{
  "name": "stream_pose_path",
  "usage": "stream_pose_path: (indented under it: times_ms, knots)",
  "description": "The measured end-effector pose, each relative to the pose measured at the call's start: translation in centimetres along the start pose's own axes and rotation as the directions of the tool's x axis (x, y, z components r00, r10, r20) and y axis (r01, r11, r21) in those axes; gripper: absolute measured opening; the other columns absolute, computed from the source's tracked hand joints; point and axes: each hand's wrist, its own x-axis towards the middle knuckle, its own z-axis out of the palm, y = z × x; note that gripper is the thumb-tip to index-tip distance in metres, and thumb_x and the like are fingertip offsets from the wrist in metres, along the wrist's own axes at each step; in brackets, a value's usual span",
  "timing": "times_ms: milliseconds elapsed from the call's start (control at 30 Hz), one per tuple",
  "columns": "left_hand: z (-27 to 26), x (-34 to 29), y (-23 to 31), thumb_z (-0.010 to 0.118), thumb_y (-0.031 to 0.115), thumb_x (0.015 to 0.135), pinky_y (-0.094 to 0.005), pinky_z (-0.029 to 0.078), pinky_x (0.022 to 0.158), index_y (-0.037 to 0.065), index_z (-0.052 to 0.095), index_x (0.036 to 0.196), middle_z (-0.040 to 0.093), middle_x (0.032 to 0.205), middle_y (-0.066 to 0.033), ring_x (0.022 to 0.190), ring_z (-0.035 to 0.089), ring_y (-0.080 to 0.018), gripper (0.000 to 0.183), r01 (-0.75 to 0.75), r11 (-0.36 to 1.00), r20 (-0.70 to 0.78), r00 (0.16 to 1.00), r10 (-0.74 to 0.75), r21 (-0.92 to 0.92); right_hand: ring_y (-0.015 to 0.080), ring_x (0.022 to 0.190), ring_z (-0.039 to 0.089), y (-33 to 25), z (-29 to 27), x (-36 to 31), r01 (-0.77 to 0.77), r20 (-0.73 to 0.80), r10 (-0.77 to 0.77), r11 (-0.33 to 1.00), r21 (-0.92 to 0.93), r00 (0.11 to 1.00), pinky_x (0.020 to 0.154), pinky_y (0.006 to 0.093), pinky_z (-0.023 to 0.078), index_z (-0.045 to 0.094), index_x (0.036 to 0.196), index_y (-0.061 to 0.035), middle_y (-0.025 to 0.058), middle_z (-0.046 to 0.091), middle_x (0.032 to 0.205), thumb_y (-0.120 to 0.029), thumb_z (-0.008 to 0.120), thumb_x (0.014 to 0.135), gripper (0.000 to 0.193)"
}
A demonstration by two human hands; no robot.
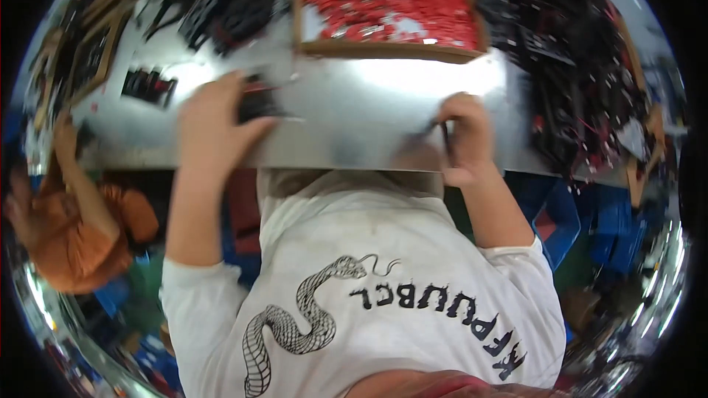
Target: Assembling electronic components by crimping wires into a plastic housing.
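Observation:
My left hand (215,121), smeared by motion, is over the metal worktop (354,96) on the left. Its thumb and fingers are round a small black part (258,100) with a thin red line on it. On the right, my right hand (472,133) is closed, fingers curled in, near the worktop's front edge. A thin dark piece (445,137) shows in its grip; blur hides what kind it is. Left of my left hand lies another black part (150,87) with some red on it.
An open cardboard box (391,50) of small red pieces stands at the back middle. Heaps of black parts lie at the back left (228,7) and along the right (575,74). At the far left is a person in orange (81,239). Blue bins (557,221) stand below, right.

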Motion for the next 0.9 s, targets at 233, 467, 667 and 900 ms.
stream_pose_path:
  times_ms: [233,467,667,900]
  knots:
    - [-3.1,-3.0,-7.6,0.069,0.029,0.093,-0.0522,0.038,0.112,0.006,0.046,0.152,0.047,0.153,-0.0239,0.135,0.046,-0.0473,0.067,0.052,0.959,-0.349,0.936,0.051,0.279,0.036,0.137,0.045,0.2,-5.1,3.5,-0.113,0.141,0.254,0.775,-0.622,0.957,0.113,0.0496,0.036,0.059,0.138,-0.0107,0.0136,0.057,0.141,-0.04,0.083,0.077,0.072]
    - [2.5,-5.6,-0.1,0.074,0.024,0.087,-0.0528,0.032,0.112,0.01,0.052,0.146,0.047,0.152,-0.017,0.139,0.043,-0.0406,0.064,-0.167,0.986,-0.241,0.957,0.163,0.004,0.0281,0.114,0.064,8.2,-18.6,5.4,-0.159,-0.268,0.505,-0.249,-0.955,0.82,0.095,0.0459,0.049,0.068,0.122,-0.0156,0.0044,0.068,0.121,-0.018,0.073,0.081,0.042]
    - [3.3,-5.8,2.5,0.076,0.022,0.082,-0.0524,0.033,0.11,0.013,0.057,0.14,0.05,0.147,-0.0141,0.134,0.046,-0.0379,0.062,-0.123,0.984,-0.172,0.98,0.101,-0.126,0.0306,0.104,0.069,5.1,-18.6,8.3,-0.25,-0.236,0.086,0.264,-0.931,0.968,0.089,0.0361,0.055,0.075,0.114,-0.0093,0.0106,0.072,0.113,-0.014,0.07,0.088,0.027]
    - [3.0,-3.1,6.7,0.075,0.022,0.081,-0.0506,0.039,0.104,0.011,0.06,0.135,0.055,0.14,-0.0129,0.129,0.05,-0.0346,0.057,-0.22,0.947,-0.176,0.968,0.181,-0.234,0.011,0.091,0.062,-0.2,-15.5,11.2,-0.083,-0.387,-0.382,0.614,-0.785,0.839,0.071,0.0225,0.051,0.077,0.113,-0.0058,0.0095,0.061,0.124,0.001,0.072,0.089,0.026]
